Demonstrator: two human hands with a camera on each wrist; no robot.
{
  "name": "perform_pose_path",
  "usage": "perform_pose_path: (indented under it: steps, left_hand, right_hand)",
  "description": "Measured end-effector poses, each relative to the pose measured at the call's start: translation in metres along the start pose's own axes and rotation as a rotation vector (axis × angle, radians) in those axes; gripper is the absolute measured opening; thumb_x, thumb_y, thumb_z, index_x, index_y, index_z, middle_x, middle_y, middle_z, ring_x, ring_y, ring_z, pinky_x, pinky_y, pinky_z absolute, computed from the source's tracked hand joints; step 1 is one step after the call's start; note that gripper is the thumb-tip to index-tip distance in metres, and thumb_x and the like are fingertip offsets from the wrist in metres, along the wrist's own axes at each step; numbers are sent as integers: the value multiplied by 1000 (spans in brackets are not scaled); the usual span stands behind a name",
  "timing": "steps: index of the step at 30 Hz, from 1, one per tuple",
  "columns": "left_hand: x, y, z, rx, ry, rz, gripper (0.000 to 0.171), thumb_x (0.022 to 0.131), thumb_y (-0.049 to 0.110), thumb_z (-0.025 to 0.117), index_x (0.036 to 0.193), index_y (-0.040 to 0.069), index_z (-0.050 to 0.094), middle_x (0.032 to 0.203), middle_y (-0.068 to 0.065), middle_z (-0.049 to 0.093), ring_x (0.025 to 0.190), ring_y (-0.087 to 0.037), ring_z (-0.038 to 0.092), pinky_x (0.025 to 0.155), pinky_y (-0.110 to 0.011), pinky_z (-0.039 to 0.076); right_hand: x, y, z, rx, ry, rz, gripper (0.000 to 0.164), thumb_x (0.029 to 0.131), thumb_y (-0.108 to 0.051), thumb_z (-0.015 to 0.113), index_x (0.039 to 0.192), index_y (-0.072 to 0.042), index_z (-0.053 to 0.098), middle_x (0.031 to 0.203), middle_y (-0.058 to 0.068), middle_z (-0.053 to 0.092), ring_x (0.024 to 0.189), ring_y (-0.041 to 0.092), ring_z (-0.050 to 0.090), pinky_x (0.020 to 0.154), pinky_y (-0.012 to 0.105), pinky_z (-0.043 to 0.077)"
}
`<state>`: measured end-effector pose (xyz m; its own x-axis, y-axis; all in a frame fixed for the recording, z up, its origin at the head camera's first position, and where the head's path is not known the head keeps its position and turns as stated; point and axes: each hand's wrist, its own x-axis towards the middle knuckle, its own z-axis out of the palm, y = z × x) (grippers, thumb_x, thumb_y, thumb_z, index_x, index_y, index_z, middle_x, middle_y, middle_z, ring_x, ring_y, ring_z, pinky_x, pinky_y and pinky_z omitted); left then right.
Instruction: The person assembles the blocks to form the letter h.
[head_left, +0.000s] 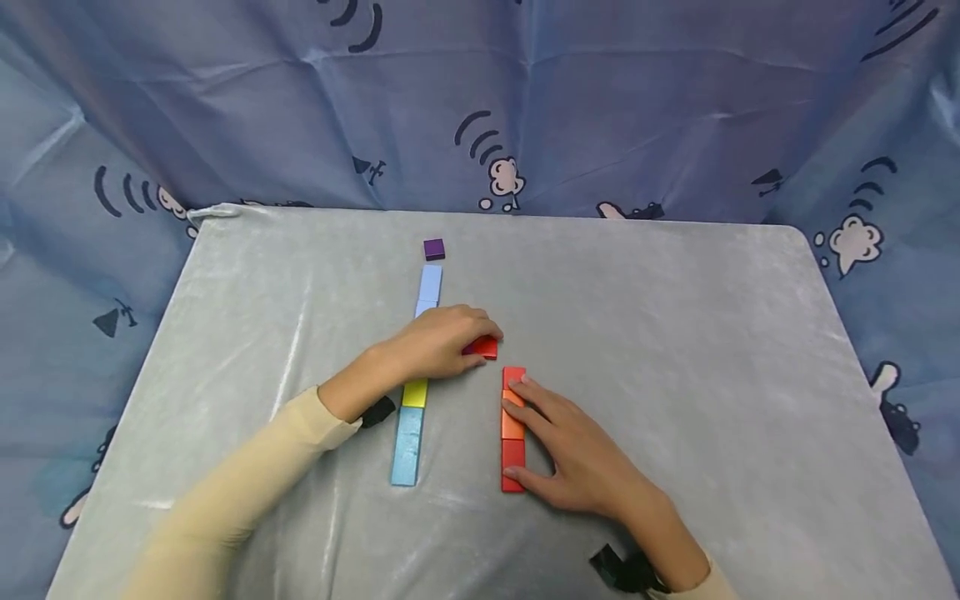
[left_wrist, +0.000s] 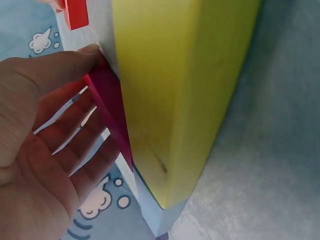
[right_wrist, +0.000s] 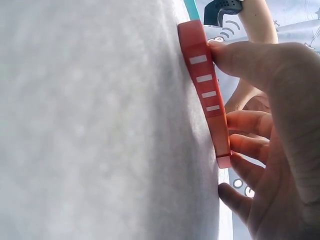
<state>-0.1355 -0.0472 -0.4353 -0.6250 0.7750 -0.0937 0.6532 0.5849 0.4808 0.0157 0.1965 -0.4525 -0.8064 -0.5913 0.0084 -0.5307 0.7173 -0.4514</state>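
Note:
My left hand [head_left: 442, 337] pinches a red block [head_left: 486, 347] between thumb and fingers, just right of a long row of blocks. In the left wrist view, a magenta piece [left_wrist: 111, 107] runs on from under the thumb, beside a yellow block [left_wrist: 165, 100]. My right hand [head_left: 585, 458] lies along a shorter row with its fingers spread. Its thumb touches the near red block [head_left: 513, 467], and other fingertips rest by the orange block [head_left: 513, 417] and the far red block [head_left: 513, 377]. White marks show on the near block's side in the right wrist view.
The long row has periwinkle blocks [head_left: 430, 283] at its far end and a light blue block [head_left: 405, 450] nearest me; my left hand hides its middle. A purple block [head_left: 434, 249] sits beyond it. Grey cloth covers the table [head_left: 675, 333]; a patterned blue curtain [head_left: 637, 108] hangs behind.

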Motion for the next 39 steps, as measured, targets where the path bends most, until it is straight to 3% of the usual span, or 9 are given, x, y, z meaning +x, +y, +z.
perform_pose_path:
  steps: [32,39]
  left_hand:
    - [-2,-4,0,-12,9,-17,34,96,20,79,128,9,75,122,-6,76,111,-21,70,106,-40,58]
    - [-4,-3,-1,-4,0,-28,40,96,29,79,131,10,74,121,-5,74,106,-19,68,98,-37,60]
  right_hand:
    - [-1,-1,2,-19,30,-14,82,91,-56,78,157,-15,51,169,7,42,154,28,46,122,51,46]
    - [-1,-1,1,-13,22,-4,82,91,-56,78,158,-15,51,169,7,41,154,28,45,122,51,46]
